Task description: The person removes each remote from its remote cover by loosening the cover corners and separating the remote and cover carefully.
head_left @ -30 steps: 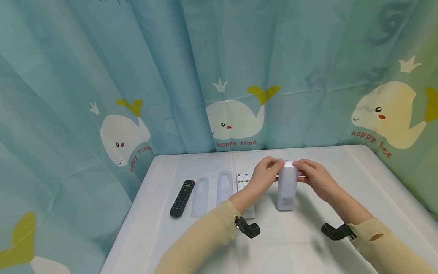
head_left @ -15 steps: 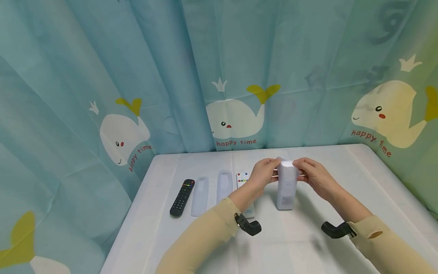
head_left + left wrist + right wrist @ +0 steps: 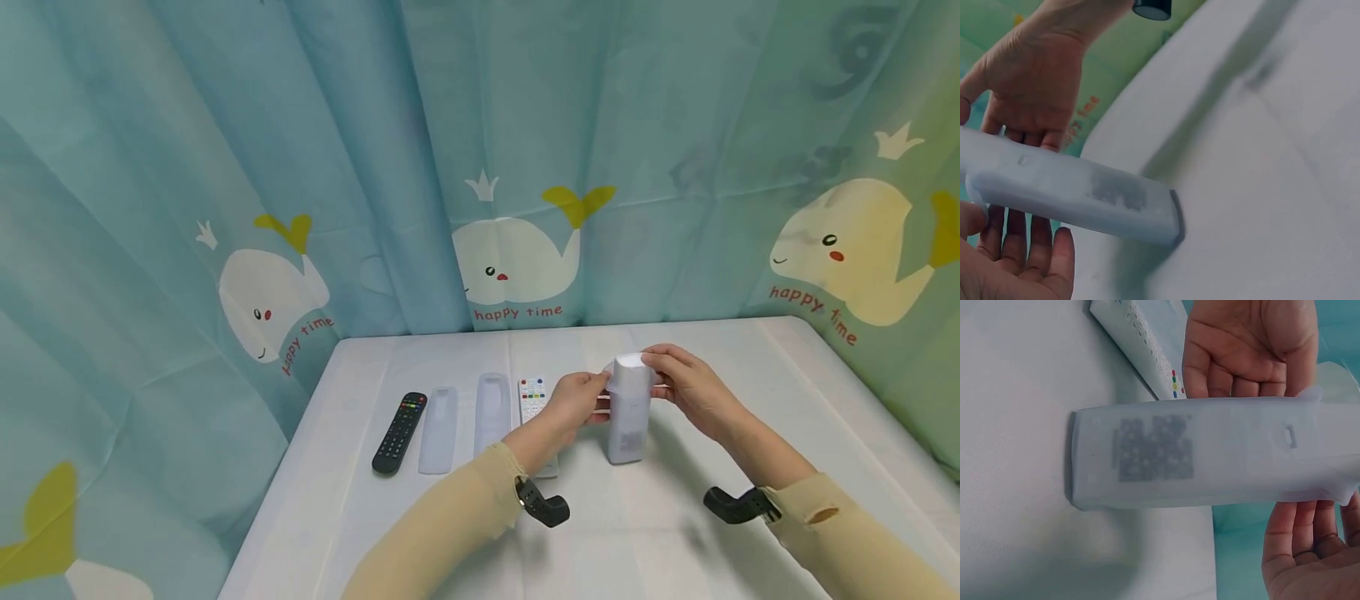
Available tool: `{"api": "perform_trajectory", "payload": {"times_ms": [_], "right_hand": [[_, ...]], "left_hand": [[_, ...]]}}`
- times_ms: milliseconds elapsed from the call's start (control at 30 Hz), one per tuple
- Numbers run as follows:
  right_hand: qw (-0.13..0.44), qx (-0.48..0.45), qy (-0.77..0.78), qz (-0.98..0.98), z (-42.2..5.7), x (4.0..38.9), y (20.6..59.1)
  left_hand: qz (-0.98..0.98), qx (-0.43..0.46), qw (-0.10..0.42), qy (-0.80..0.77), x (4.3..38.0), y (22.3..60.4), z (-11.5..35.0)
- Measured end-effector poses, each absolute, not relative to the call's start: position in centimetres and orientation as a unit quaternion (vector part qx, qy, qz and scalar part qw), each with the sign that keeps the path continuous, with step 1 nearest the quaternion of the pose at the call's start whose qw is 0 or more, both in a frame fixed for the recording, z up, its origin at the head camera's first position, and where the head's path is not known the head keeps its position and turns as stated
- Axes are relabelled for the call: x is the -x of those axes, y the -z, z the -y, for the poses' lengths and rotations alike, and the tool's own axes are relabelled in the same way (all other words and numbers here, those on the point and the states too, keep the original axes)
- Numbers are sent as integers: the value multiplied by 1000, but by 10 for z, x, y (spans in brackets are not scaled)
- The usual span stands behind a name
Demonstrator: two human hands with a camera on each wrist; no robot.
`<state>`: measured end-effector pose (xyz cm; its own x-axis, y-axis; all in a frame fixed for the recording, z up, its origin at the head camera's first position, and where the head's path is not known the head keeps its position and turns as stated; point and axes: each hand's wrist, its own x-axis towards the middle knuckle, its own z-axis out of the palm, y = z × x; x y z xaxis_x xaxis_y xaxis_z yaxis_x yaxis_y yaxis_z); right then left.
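Note:
A white remote control (image 3: pixel 632 372) stands upright on the table inside a translucent silicone sleeve (image 3: pixel 628 427), its bare top end sticking out. My left hand (image 3: pixel 572 402) pinches the sleeve's rim at the left side, thumb in front. On the right, my right hand (image 3: pixel 692 387) grips the remote's top end between thumb and fingers. Through the sleeve (image 3: pixel 1229 453) in the right wrist view, a dark printed label shows near the lower end. The left wrist view shows the sleeve's lower end (image 3: pixel 1141 206) against the table. The remote's far face is hidden.
Left of the hands lie a black remote (image 3: pixel 400 433), a narrow translucent sleeve (image 3: pixel 438 431), a wider sleeve (image 3: pixel 492 408) and a white remote with coloured buttons (image 3: pixel 532 395), partly behind my left arm. A whale-print curtain (image 3: pixel 517 250) hangs behind the white table (image 3: pixel 585 533).
My left hand has moved down from the remote's top corner, with the sleeve's rim lower on that side and more of the white top bare. My right hand stays at the top.

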<state>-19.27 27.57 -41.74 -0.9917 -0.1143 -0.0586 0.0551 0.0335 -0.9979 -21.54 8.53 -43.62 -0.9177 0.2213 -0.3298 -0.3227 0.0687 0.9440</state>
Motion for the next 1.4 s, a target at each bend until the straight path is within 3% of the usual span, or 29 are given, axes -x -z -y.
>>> {"api": "perform_trajectory", "payload": {"times_ms": [467,833,1400], "right_hand": [[84,4,699,-710,-280,191,420],[67,4,716,-695,-291,173,425],[105,-39,725,-680,-285,178,428]], "left_hand": [[-653,19,150,-742,200,435,-83],[-658,14,145,-739,202,440,-83],[-695,21,161,-701,205,442,-82]]}}
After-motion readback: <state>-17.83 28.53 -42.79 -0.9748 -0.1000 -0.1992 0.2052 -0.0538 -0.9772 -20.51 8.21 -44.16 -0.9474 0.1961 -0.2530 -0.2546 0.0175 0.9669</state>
